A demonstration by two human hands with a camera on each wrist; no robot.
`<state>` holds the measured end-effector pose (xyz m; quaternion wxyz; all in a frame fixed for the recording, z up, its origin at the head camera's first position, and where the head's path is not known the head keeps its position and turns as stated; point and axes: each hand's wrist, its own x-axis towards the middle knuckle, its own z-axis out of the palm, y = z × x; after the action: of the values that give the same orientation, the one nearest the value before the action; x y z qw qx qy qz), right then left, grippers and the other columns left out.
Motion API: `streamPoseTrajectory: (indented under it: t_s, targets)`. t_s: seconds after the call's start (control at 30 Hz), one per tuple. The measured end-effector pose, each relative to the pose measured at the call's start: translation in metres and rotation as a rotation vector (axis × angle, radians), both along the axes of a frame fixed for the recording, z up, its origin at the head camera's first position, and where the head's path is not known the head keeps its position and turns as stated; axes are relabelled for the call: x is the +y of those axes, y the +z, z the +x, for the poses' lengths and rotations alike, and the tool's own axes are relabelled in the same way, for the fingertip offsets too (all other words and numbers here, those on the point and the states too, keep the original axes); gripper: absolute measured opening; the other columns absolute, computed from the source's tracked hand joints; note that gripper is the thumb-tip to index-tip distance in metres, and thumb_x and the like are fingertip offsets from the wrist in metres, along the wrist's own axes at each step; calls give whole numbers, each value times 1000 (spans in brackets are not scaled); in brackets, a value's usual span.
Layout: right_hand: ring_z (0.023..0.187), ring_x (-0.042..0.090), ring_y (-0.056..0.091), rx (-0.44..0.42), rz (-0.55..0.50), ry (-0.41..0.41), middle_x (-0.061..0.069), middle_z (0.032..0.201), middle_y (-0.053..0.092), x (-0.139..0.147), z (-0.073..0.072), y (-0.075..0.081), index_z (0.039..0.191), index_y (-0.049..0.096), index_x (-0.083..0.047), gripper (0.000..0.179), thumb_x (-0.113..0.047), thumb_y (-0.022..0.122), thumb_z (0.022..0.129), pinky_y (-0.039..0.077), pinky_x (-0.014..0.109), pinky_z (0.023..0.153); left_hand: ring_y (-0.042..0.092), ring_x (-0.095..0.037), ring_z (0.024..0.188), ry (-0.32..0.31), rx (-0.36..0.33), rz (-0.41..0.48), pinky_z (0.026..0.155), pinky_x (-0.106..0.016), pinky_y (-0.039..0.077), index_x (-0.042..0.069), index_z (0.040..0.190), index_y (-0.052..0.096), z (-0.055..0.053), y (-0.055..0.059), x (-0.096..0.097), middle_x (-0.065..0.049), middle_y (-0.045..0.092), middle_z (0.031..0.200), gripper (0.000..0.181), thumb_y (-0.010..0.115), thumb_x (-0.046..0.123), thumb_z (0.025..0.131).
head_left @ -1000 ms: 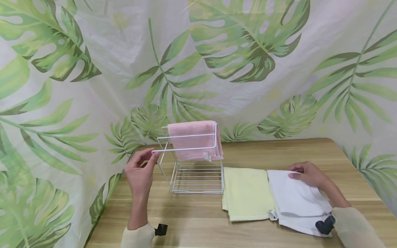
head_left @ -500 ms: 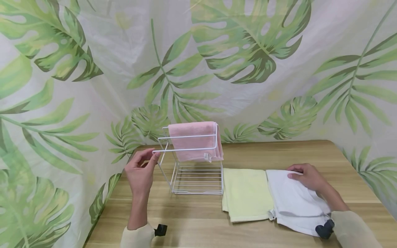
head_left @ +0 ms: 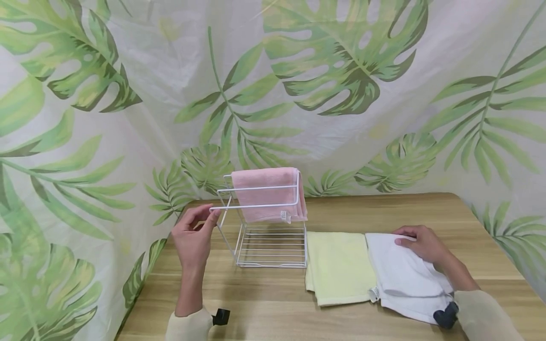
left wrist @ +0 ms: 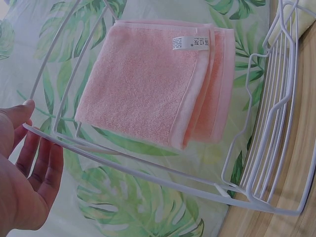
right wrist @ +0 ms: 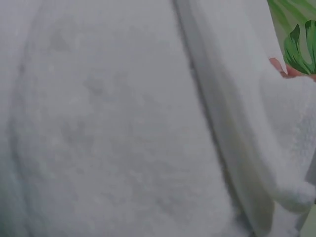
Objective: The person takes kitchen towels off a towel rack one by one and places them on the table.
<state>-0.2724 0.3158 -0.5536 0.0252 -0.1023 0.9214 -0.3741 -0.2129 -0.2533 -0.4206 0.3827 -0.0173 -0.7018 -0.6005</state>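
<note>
In the head view a white wire rack (head_left: 271,266) stands on the table, a folded pink towel (head_left: 264,198) draped over its rear top bar. My left hand (head_left: 193,244) pinches the left end of the rack's front bar between thumb and fingers. The left wrist view shows the same towel (left wrist: 143,84) hanging with its tag outward. Right of the rack, a yellow towel (head_left: 341,267) lies folded flat. Beside it is a folded white towel (head_left: 401,274), its far edge pinched by my right hand (head_left: 426,244). White cloth (right wrist: 123,123) fills most of the right wrist view, hiding nearly all the hand.
The wooden table (head_left: 264,303) has its rear edge close to a leaf-patterned curtain (head_left: 332,142). The rack's left side sits near the table's left edge. The yellow towel's left edge meets the rack's base, and its right edge meets the white towel.
The white towel's near right corner has drawn in slightly to the left, and my right hand has shifted very slightly left. My left hand keeps its hold on the rack.
</note>
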Motion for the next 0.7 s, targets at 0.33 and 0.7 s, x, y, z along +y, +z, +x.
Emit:
streamPoseTrajectory:
  t_s: [0.33, 0.7]
  targets:
    - [94, 3, 70, 135, 58, 66, 9, 106, 82, 5, -3, 11, 114, 81, -6, 18, -11, 80, 97, 58, 19, 78, 72, -4, 78, -2, 3, -3, 66, -14, 62, -7, 106, 80, -1, 0, 2, 11, 75, 89, 24, 88, 7, 89]
    - [90, -4, 69, 304, 37, 109, 13, 103, 82, -16, -5, 57, 116, 78, 2, 21, -4, 79, 96, 62, 19, 77, 72, -4, 78, -3, 10, 5, 67, -14, 62, -5, 106, 80, 0, 0, 1, 10, 75, 89, 22, 88, 7, 89]
